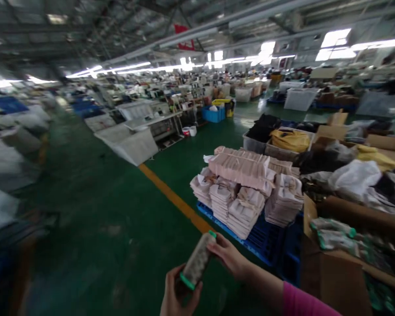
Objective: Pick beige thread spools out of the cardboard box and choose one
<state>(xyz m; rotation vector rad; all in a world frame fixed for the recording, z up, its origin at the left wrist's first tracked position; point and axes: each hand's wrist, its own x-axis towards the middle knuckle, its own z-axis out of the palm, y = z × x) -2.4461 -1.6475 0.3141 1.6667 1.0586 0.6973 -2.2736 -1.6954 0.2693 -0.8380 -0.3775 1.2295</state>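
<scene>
A grey, roughly cylindrical package (198,260) with bright green ends is held between both hands, tilted with its far end to the right. My left hand (177,292) grips its lower, near end, thumb on one side and fingers on the other. At the upper end, my right hand (228,256) has its fingers closed on the package's right side. Beyond the right hand, bundled stacks of pale folded pieces (238,188) rest on a blue pallet (266,241). Similar green-ended packages (337,235) lie in an open cardboard box (342,281) at the right.
Green floor with a yellow line (171,195) runs ahead. Bins with black and yellow bags (290,140) stand behind the stacks. A white-sided bin (134,147) and a table (153,120) are at centre left, and blue bins (213,114) farther back.
</scene>
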